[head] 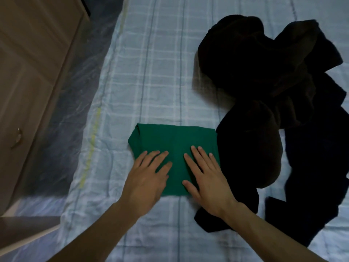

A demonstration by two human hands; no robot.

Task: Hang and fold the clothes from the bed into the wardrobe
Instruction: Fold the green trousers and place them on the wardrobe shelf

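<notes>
A green garment [173,138] lies folded into a rectangle on the bed [151,72], which has a light blue checked sheet. My left hand [147,176] rests flat on the garment's near left part, fingers spread. My right hand [205,174] lies flat on its near right part, fingers apart too. Neither hand grips the cloth. A heap of dark clothes [264,82] sprawls just right of the green garment and touches its right edge.
A beige wardrobe door [32,72] with a metal handle [18,138] stands at the left, beside the bed's edge. A strip of floor [66,103] runs between the wardrobe and the bed. Dark cloth trails toward the bed's near right edge [302,214].
</notes>
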